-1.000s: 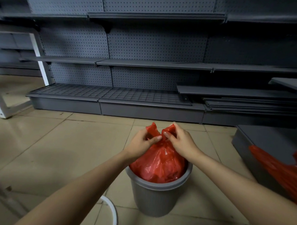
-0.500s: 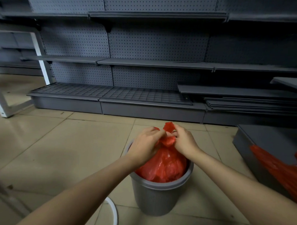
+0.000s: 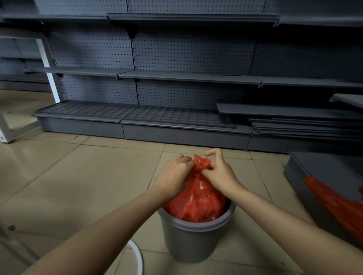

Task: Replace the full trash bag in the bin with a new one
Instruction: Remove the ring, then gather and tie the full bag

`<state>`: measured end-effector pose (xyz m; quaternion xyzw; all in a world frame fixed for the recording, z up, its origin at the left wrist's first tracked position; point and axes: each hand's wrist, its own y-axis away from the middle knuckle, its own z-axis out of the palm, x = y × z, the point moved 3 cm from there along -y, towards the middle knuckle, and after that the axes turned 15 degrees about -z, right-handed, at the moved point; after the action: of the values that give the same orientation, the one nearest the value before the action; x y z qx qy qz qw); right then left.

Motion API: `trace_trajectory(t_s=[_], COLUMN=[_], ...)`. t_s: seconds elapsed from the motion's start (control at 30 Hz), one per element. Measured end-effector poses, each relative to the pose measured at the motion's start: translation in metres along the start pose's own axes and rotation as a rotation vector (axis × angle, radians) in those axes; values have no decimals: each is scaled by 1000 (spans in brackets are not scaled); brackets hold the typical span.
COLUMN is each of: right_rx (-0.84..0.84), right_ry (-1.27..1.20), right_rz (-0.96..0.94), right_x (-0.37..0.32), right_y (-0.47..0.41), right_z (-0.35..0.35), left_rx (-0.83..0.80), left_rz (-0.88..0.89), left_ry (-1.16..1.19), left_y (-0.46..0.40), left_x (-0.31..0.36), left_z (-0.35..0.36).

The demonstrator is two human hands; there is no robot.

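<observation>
Red trash bag (image 3: 197, 201), thin glossy crinkled plastic, is sitting full inside the round grey plastic bin (image 3: 191, 238), bulging above its rim. Left hand (image 3: 175, 174) and right hand (image 3: 220, 173) are both pinching the bag's gathered neck directly above the bin, fingers curled tight on the plastic. Another red bag (image 3: 342, 206) is lying flat on a grey platform (image 3: 319, 171) right of the bin.

Your two forearms come into view bare, with no sleeve reaching down to either wrist; your left hand (image 3: 176, 175) and your right hand (image 3: 221, 173) are bare too, without gloves, rings, watch or bands showing
</observation>
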<state>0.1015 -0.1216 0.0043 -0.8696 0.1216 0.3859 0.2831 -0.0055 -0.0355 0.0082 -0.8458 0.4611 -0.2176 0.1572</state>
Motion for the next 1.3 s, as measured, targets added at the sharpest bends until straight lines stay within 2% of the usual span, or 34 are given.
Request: trace_trajectory(t_s=[0.13, 0.27, 0.4, 0.5, 0.63, 0.77, 0.87, 0.97, 1.13, 1.3], right_rx=[-152, -130, -217, -259, -165, -129, -131, -183, -241, -172], right_ry=[175, 394, 581, 646, 637, 671, 549, 441, 462, 521], right_rz=[-103, -226, -402, -465, -413, -239, -141, -188, -221, -233], right_x=[-7, -10, -14, -17, -18, -12, -9, -14, -13, -12], right_y=[7, 6, 8, 9, 10, 9, 9, 10, 10, 11], right_z=[3, 0, 3, 4, -2, -8, -7, -6, 1, 1], left_rx=[-44, -83, -200, -265, -403, -403, -377, -349, -300, -379], left_rz=[-74, -138, -202, -199, -283, -449, -533, -567, -583, -668], left_ry=[11, 22, 38, 23, 192, 402, 458, 402, 399, 652], left_y=[1, 0, -1, -1, -2, 2, 2, 1, 3, 3], left_x=[-2, 1, -1, -1, -3, -5, -8, -10, -7, -8], left_z=[1, 4, 9, 11, 6, 4, 9, 11, 12, 13])
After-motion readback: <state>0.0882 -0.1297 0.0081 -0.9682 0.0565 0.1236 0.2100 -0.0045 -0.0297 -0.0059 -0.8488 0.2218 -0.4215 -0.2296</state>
